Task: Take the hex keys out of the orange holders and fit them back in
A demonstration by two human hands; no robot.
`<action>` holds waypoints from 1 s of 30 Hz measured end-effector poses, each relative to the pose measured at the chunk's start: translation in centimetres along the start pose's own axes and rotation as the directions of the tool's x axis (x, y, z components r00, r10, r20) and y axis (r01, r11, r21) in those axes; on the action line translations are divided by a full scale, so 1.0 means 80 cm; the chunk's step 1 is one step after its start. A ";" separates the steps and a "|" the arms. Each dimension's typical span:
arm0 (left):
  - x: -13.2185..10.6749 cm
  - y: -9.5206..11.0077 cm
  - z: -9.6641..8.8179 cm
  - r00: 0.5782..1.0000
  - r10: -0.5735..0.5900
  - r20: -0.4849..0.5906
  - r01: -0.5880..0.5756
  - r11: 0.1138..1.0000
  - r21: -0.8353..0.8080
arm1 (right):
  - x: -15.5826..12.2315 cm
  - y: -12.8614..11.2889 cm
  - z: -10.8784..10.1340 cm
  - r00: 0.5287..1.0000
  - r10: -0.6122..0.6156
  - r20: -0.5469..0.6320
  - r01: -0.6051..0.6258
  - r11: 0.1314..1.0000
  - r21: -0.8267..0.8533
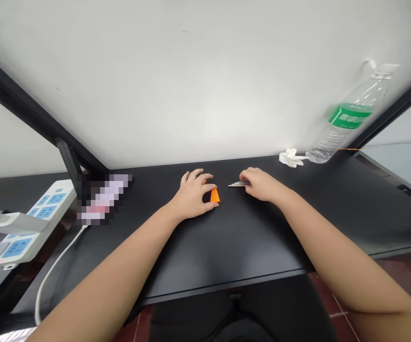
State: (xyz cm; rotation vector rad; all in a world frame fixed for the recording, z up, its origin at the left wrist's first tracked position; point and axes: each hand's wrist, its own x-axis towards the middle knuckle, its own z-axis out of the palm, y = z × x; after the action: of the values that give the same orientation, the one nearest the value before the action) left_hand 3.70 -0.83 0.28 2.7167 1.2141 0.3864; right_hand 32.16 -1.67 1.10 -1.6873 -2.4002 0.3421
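Near the middle of the black tabletop, my left hand (194, 194) rests low with its other fingers spread. Its thumb and index finger are closed on the edges of a small orange plastic piece (215, 195). A further bit of orange shows between the fingers; the rest is hidden under the hand. To the right, my right hand (258, 184) is closed on several thin silver hex keys (236, 184). They lie side by side, their ends stepped in length and pointing left toward the orange piece, with a gap between. The fingers hide their other ends.
On the right, a clear plastic bottle (349, 116) with a green label stands by the wall, beside a crumpled white tissue (291, 157). A white power strip (44, 213) with plugs lies at left, near a pixelated item (103, 199) with a white cable (57, 263). Black frame bars rise at both sides.
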 end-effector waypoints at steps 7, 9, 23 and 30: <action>0.002 -0.027 -0.025 0.973 -0.192 -0.125 0.185 0.980 -0.068 | -0.001 -0.008 0.000 0.993 0.023 -0.114 -0.030 0.998 -0.060; 0.001 -0.040 -0.030 0.977 -0.190 -0.097 0.184 0.980 -0.071 | -0.002 -0.018 0.003 0.986 -0.024 -0.165 0.018 0.999 -0.036; -0.002 0.008 -0.028 0.998 0.054 0.032 -0.056 0.997 0.058 | -0.002 -0.008 -0.006 1.000 -0.004 0.031 0.008 0.993 -0.119; -0.003 0.025 -0.016 0.995 -0.005 0.096 -0.001 0.998 0.067 | -0.002 -0.019 -0.003 1.000 0.002 0.031 0.003 0.986 -0.167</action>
State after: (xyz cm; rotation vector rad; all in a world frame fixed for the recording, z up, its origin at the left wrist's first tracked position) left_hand 4.59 -2.30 1.93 2.7542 1.2255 0.2157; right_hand 30.88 -2.28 1.75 -1.7617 -2.5146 0.1712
